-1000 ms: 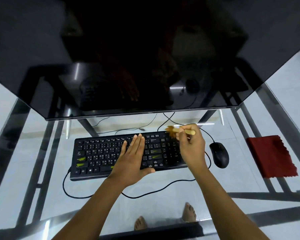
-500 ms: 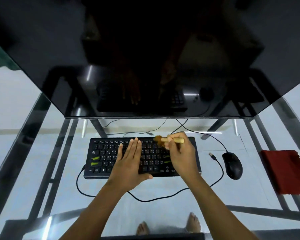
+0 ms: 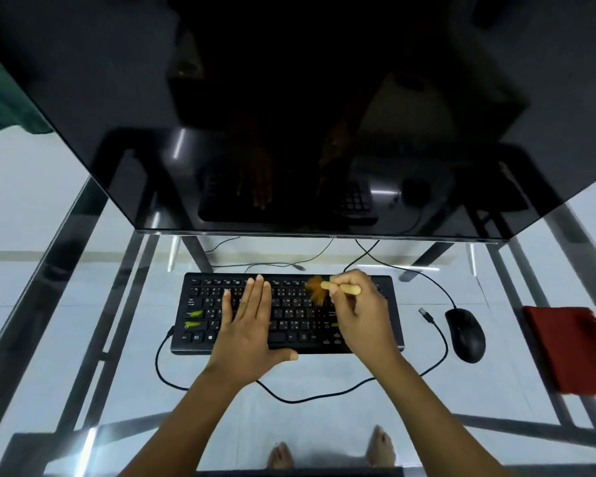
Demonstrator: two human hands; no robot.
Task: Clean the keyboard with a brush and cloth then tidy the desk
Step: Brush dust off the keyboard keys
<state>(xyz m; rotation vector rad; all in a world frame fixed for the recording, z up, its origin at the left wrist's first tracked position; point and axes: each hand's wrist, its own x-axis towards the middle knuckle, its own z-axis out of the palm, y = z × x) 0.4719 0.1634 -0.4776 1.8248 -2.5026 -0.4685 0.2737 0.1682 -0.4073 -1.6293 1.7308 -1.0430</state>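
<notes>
The right hand (image 3: 362, 315) pinches a brush (image 3: 327, 290) over the keyboard (image 3: 200, 304); the left hand (image 3: 246, 328) presses flat on it, fingers together. Key legends are too small to read.

A glass desk (image 3: 444, 401) on a dark metal frame (image 3: 83, 270) carries a black keyboard (image 3: 289, 316), set square at the centre just in front of a dark, switched-off monitor (image 3: 289, 115) whose foot is out of sight. The keyboard's cable (image 3: 289, 401) leaves its left end, loops along the front of the glass and ends in a loose USB plug (image 3: 426, 315) lying between the keyboard and a black mouse (image 3: 466, 335). The mouse sits to the keyboard's right, its own cord (image 3: 427, 277) running back under the monitor. Near the desk's right edge, well apart from the mouse, lies a folded red cloth (image 3: 572, 352). A thin wire (image 3: 300, 267) rests behind the keyboard.
</notes>
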